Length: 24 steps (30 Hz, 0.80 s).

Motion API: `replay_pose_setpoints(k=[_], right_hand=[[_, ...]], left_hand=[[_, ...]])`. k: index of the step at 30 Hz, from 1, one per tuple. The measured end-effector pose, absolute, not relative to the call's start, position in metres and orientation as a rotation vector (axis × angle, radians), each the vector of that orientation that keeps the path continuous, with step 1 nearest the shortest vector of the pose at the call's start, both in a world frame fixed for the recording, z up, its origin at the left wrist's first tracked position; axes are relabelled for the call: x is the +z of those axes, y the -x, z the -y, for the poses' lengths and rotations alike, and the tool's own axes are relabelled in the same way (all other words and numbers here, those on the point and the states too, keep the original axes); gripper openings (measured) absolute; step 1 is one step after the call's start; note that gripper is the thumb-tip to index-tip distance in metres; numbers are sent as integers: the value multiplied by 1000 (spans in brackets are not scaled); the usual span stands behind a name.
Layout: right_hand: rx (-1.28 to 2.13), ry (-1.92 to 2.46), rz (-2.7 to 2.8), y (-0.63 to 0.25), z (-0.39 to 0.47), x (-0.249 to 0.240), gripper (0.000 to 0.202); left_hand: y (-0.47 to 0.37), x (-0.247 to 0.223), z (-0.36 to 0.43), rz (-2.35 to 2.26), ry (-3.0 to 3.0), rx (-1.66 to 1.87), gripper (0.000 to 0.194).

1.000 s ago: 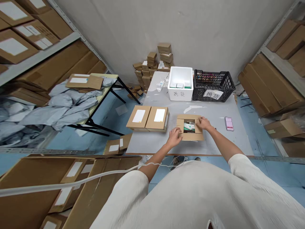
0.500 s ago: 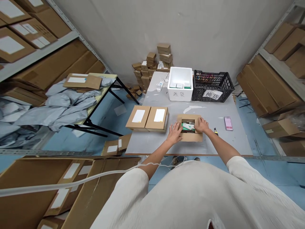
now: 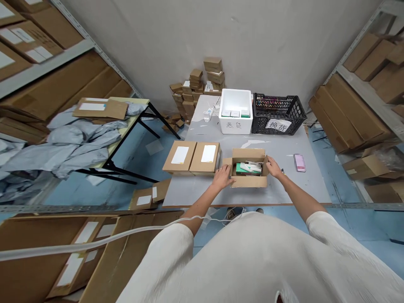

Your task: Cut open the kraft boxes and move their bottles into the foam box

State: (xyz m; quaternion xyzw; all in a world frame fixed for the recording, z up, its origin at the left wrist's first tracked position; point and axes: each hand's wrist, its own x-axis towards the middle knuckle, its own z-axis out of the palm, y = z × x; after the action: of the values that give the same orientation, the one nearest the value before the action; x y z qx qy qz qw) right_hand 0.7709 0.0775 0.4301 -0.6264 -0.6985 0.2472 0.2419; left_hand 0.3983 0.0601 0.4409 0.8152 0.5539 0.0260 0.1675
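A cardboard box [image 3: 248, 182] stands on the grey table with its flaps folded outward. Inside lie a green and white packet [image 3: 241, 168] and some crumpled whitish wrapping [image 3: 252, 167]. My left hand [image 3: 221, 176] grips the left flap, thumb toward the front corner. On the opposite side my right hand [image 3: 273, 166] has its fingers closed on the right flap. Just beyond the right wrist a small yellow and black tool [image 3: 283, 171], perhaps a cutter, is mostly covered by the arm.
Two closed, labelled cartons [image 3: 192, 166] sit left of the open box. Behind are a white foam box [image 3: 236, 127] and a black crate [image 3: 274, 120]. A pinkish stack [image 3: 299, 162] lies at the right. Grey bags [image 3: 78, 143] cover a side table; a pale cable [image 3: 132, 230] crosses the lower left.
The side flaps have been spread outward, and the box's contents show more fully. My left hand has moved left with its flap, my right hand slightly right. The whole view has shifted a little.
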Motion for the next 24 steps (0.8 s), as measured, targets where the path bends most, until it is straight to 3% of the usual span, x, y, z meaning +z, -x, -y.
replay_pose_setpoints(k=[5,13,24], right_hand=[[660,1899,1671,-796,-65,423,64],[635,2203,1585,-806,-58,394,64],[79,2075,2201,-758,-85,431,57]], left_hand=[[-399,435,-72,-1534,-2241,19,101],[-396,428,-107,-1360,-2253,-77,155],[-388,434,-130,-1232,-2237,-179,163]])
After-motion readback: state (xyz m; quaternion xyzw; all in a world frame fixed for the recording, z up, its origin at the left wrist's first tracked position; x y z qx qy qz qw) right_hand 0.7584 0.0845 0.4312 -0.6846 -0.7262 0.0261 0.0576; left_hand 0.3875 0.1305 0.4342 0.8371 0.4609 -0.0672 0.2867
